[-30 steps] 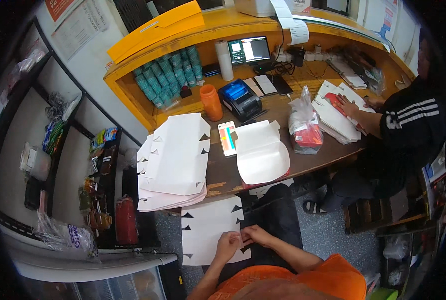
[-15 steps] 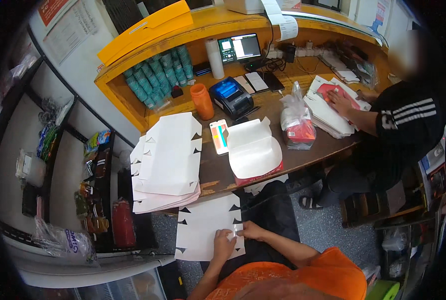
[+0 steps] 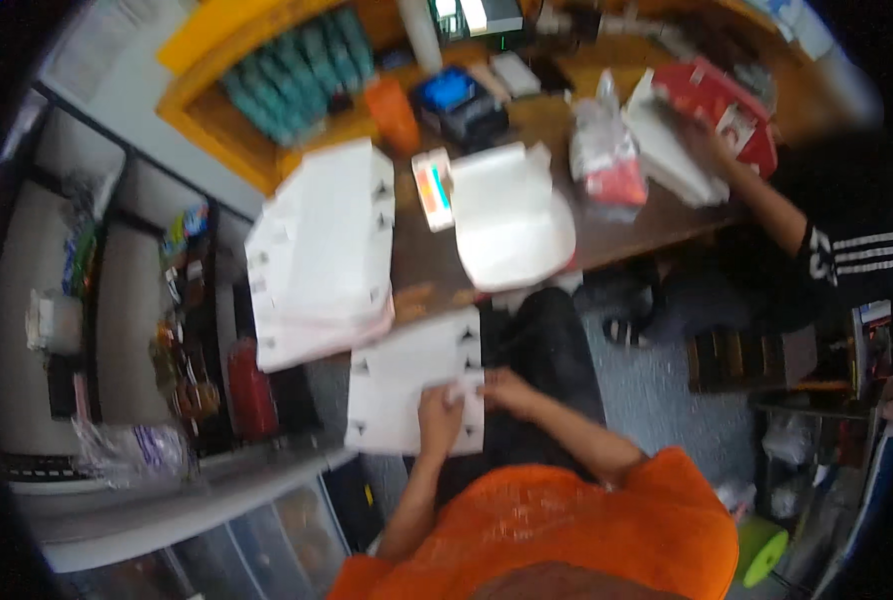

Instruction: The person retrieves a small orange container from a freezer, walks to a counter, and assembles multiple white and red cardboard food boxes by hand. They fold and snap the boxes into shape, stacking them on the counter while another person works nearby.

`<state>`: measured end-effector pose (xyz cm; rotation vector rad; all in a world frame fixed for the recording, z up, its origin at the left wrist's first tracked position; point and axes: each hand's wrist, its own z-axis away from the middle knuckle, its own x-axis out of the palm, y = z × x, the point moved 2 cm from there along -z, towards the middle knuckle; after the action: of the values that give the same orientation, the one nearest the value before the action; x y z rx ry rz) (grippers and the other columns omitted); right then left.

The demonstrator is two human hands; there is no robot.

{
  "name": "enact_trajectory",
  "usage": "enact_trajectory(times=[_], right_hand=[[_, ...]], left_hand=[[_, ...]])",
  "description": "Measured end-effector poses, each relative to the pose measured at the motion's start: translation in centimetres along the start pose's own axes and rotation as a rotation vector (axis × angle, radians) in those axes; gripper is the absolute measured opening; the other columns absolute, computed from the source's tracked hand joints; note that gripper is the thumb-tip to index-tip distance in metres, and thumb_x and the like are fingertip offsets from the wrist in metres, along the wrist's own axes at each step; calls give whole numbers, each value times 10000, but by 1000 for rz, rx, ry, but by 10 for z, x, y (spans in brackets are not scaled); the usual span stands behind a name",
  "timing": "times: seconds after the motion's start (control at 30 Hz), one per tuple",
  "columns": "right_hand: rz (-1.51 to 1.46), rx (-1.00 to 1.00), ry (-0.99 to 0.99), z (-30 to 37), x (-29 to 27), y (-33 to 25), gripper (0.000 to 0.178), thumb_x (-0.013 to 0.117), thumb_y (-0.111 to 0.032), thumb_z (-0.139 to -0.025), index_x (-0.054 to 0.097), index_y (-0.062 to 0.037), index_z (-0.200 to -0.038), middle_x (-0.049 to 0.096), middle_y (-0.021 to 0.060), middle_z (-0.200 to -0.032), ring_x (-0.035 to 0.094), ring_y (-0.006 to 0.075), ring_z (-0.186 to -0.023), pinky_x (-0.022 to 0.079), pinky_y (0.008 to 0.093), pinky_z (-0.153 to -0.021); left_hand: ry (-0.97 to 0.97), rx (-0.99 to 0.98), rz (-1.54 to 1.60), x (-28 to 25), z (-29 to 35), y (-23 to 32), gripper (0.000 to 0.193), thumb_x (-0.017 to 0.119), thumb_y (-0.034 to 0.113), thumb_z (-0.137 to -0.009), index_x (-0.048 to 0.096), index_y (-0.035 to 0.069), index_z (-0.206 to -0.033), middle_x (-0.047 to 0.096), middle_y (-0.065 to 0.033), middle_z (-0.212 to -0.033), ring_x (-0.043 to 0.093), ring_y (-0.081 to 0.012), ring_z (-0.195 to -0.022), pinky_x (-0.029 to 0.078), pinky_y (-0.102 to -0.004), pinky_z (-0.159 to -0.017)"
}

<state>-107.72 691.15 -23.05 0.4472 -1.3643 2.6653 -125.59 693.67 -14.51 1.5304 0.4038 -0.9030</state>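
Observation:
A flat white cardboard box blank (image 3: 392, 385) with dark notches along its sides lies over my lap. Near its right edge, my left hand (image 3: 440, 418) is closed on the card, fingers bent inward. My right hand (image 3: 509, 392) pinches the edge beside it, and the two hands almost meet. The frame is blurred, so the exact fold between the fingers is unclear. Beyond the blank, on the desk, sit a stack of similar white blanks (image 3: 322, 240) to the left and an open, partly folded white box (image 3: 512, 235) to the right.
On the desk are a phone (image 3: 434, 190), a black printer (image 3: 462, 108), an orange cylinder (image 3: 394, 115) and a bagged package (image 3: 609, 155). At right a co-worker's arm (image 3: 767, 200) reaches to a red box sheet (image 3: 719, 110). Shelves (image 3: 92, 270) with packets line the left.
The whole view has shifted, with the desk higher in the picture. My hands stay at the blank's right edge. The co-worker's red sheet is now raised and turned.

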Motion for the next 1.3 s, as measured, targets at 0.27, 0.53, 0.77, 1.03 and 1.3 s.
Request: enact_trajectory(times=[0.27,0.53,0.77,1.03,1.3], right_hand=[[-125,31,-30,21,0,-1,261,639,-71,-907,660,25,-1149,698,62,-1010,679,149,-896,566,307,-837],[-204,16,-99,34,15,-13,325,661,-70,-889,627,57,-1186,692,67,-1031,681,153,-901,572,304,-806],[-169,-66,41,20,13,11,295,671,-93,-880,664,25,-1150,684,31,-918,611,97,-737,501,262,-633],[138,-133,48,43,24,-35,268,724,-172,-885,691,-2,-1089,659,-13,-845,577,79,-697,476,268,-591],[-43,-106,-2,18,9,9,246,663,-155,-899,698,33,-1055,652,17,-821,596,110,-714,489,275,-619]], left_hand=[[-92,-16,196,1,0,18,305,750,52,-851,702,40,-1152,601,-119,-1006,603,-196,-747,519,-323,-662],[-69,-22,232,-5,-2,11,295,743,49,-863,698,21,-1154,577,-126,-1009,603,-209,-736,531,-330,-669],[-99,4,190,-4,4,12,327,736,34,-857,687,16,-1180,593,-150,-1057,625,-235,-866,550,-328,-712],[-162,10,159,4,10,9,290,718,41,-834,686,14,-1121,609,-180,-1064,645,-300,-894,551,-379,-762],[-128,17,183,-2,6,20,416,809,83,-763,687,-27,-1146,614,-162,-1070,658,-264,-870,573,-347,-748]])
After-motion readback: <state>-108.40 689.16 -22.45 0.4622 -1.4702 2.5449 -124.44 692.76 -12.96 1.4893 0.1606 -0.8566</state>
